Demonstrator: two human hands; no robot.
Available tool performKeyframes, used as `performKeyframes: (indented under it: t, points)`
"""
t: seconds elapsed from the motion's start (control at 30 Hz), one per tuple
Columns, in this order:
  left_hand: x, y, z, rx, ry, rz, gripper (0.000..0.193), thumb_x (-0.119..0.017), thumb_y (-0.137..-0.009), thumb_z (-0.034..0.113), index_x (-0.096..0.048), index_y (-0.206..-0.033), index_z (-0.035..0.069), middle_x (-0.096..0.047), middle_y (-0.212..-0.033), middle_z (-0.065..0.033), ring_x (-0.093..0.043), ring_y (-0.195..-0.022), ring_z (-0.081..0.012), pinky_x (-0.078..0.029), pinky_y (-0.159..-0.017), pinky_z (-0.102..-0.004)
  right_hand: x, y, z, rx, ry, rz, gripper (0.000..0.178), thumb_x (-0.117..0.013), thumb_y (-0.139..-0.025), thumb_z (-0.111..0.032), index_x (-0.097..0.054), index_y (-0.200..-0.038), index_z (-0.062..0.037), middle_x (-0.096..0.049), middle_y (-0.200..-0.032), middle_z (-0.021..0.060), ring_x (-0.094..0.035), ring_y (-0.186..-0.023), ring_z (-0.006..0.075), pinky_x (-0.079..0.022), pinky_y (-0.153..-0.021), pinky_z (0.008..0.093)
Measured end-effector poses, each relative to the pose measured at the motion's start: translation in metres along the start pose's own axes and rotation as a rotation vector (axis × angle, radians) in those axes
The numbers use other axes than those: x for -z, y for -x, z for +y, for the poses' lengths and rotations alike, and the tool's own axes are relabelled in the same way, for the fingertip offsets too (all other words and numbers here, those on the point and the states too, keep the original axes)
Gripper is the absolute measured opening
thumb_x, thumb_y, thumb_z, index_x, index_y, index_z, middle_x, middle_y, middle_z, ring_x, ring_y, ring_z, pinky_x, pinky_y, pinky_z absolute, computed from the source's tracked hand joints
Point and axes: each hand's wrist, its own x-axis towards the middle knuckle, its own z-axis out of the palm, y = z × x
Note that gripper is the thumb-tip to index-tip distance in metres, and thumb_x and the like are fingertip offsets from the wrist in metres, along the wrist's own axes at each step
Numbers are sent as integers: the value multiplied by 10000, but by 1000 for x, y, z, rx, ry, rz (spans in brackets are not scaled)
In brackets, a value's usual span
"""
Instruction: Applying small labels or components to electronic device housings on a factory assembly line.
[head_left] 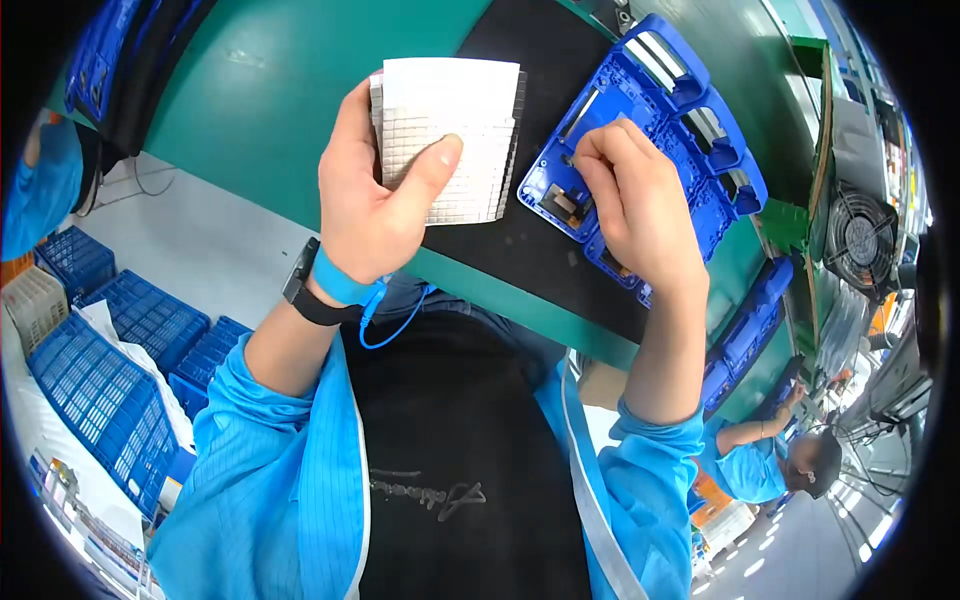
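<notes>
My left hand (372, 205) grips a stack of sheets (450, 95) of small whitish square pads, the thumb lying across the front. The upper part of the top sheet is bare white backing, and darker sheets edge out behind it. To the right, my right hand (642, 205) is over a blue plastic housing (722, 185) with ribs and handle-like openings. Its thumb and index finger are pinched together just above the housing's near left corner; anything between them is too small to make out. Beneath these fingers, a dark rectangular part (563, 203) sits inside the housing.
The housing rests on a black mat (490, 270) on a green workbench (260, 110). More blue housings (745, 335) are on the bench at right. Blue crates (100, 395) stand on the floor at left. A fan (862, 240) and a co-worker (750, 465) are at right. A blue cord (408, 335) hangs from my left wristband.
</notes>
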Motion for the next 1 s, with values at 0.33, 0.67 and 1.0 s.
performKeyframes:
  t: [0.33,0.67,1.0]
  points:
    - [3,-2,-1,-13,-16,-22,564,-701,-891,151,-432,-1329,-80,-658,-1135,-189,-668,-1018,-224,-528,-885,-322,3,-15,10,62,98,-123,59,-597,-887,-42,-569,-863,4,-589,-841,149,-597,-780,338,-479,-700,384]
    - [2,-2,0,-4,3,-33,590,-697,-901,188,-418,-1341,-87,-659,-1135,-196,-672,-1024,-233,-529,-892,-325,4,-18,8,69,118,-160,59,-606,-878,-42,-577,-872,9,-599,-856,158,-602,-790,346,-485,-704,399]
    - [2,-1,-2,-18,-10,-41,583,-696,-903,189,-422,-1342,-79,-659,-1141,-199,-676,-1020,-236,-532,-884,-326,2,-11,0,-31,223,-118,82,-622,-877,-48,-596,-854,27,-594,-834,161,-604,-762,331,-484,-691,392]
